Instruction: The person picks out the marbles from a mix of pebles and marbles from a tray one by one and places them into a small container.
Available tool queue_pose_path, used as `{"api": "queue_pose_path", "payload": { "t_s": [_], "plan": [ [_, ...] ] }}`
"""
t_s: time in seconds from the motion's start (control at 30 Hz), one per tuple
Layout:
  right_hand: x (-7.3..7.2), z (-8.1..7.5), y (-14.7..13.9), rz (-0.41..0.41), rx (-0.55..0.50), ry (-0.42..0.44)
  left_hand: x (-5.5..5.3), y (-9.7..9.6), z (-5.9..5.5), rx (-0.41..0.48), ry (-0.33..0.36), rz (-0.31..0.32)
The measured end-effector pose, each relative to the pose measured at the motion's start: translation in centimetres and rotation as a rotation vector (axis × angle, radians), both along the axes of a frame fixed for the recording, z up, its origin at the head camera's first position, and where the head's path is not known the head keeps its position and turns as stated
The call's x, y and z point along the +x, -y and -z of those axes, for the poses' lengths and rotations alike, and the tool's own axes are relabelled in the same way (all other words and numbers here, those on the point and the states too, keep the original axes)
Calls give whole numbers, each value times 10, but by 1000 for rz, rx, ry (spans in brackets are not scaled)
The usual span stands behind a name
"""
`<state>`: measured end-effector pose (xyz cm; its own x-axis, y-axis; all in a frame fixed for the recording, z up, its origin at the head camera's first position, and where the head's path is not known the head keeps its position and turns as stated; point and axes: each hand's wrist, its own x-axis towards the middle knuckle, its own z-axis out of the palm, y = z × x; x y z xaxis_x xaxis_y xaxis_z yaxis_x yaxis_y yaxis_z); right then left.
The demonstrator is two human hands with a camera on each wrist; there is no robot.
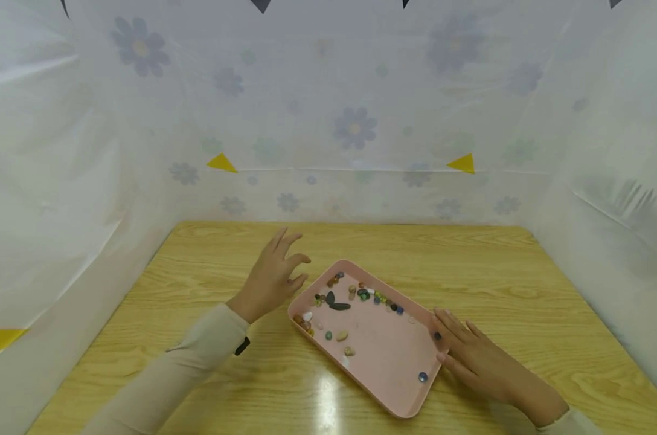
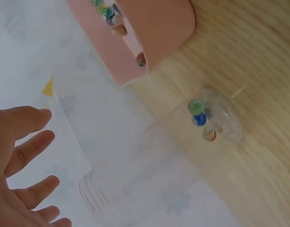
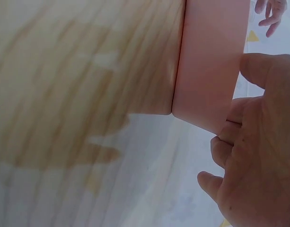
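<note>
My left hand (image 1: 271,275) hovers beside the left end of a pink tray (image 1: 383,344), its fingers spread and nothing between them. Below that hand, a clear plastic bottle (image 2: 159,142) stands on the table in the left wrist view. Several glass marbles (image 2: 197,113) lie in its bottom; the head view does not show it distinctly. At the tray's right end, my right hand (image 1: 477,359) rests its thumb and fairly straight fingers on the rim. Along the tray's walls lie small beads and marbles (image 1: 380,297). Dark oblong stones (image 1: 339,306) and a tan pebble (image 1: 342,335) sit farther in.
The wood-grain table (image 1: 241,393) extends around the tray. White flower-printed sheeting (image 1: 355,193) encloses the back and both sides. Yellow triangles (image 1: 461,164) mark the back sheet. A blue marble (image 1: 423,377) lies by the tray's near right corner.
</note>
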<state>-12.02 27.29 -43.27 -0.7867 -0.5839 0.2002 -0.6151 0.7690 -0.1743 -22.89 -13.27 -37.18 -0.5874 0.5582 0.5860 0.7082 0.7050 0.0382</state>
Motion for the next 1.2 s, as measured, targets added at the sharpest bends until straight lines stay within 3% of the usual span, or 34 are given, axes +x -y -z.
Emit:
{"api": "queue_pose_path", "payload": {
  "t_s": [0.17,0.33,0.5,0.8,1.2],
  "plan": [
    [0,0,0,1,-9,12,8,-12,15,-138,-54,32],
    [0,0,0,4,-15,23,11,-21,31,-222,-37,17],
    [0,1,0,10,-17,24,11,-29,42,-244,5,0],
    [0,0,0,20,-16,32,6,-37,55,-304,99,-89],
    [0,2,0,24,-17,12,1,-40,60,-318,139,-122]
  ]
}}
